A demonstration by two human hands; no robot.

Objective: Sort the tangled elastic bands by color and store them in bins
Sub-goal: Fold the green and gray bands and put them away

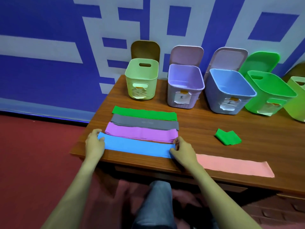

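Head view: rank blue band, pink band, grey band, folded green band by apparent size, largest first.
1. blue band and pink band: look alike, not ranked.
2. grey band: narrower, though farther from the camera.
3. folded green band: clearly smallest.

A blue wall (41, 76) patterned with pale blocky shapes was seen across the upper frame, a red floor (33, 154) at lower left, and a wooden table (247, 129) at centre right.

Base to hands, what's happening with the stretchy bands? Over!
Left hand and right hand each grip an end of blue band. Band flat at table edge. Purple band right behind it; blue bin open.
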